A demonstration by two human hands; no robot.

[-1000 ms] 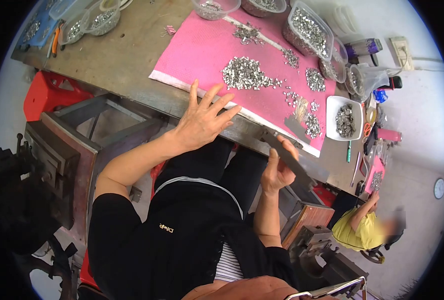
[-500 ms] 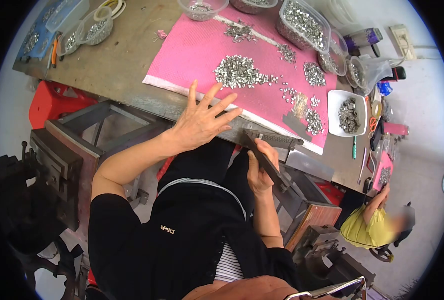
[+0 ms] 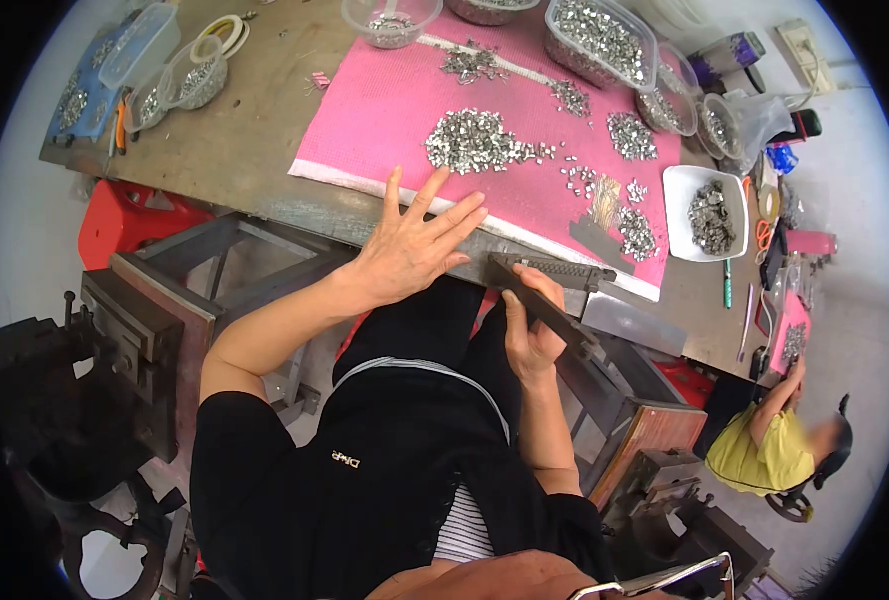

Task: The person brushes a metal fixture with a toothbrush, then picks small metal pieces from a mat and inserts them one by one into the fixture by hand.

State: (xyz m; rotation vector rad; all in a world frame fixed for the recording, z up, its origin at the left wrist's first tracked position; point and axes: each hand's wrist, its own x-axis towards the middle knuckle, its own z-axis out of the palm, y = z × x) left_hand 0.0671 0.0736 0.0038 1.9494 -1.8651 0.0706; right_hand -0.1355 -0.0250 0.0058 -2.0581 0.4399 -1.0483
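Observation:
My left hand [image 3: 410, 240], palm down with fingers spread, hovers over the front edge of the bench and holds nothing. Its fingertips are close to a pile of small shiny metal pieces [image 3: 470, 142] on a pink ribbed mat [image 3: 365, 110]. My right hand [image 3: 537, 330] grips a dark flat metal bar [image 3: 555, 312] at the bench edge, thumb on one side and fingers on the other. A second metal strip with a textured face [image 3: 555, 270] meets the bar at its left end. Whether they are joined is hard to tell.
Clear plastic tubs [image 3: 602, 42] of metal pieces stand along the back. A white dish [image 3: 707, 213] of parts sits right, near orange scissors [image 3: 764, 235]. Orange-handled pliers [image 3: 121, 125] lie left. A red stool [image 3: 130, 220] stands below. Another person in yellow [image 3: 762, 450] sits at right.
The whole view has shifted slightly. My left hand's fingers look a little closer together. My right hand keeps its hold on the metal bar.

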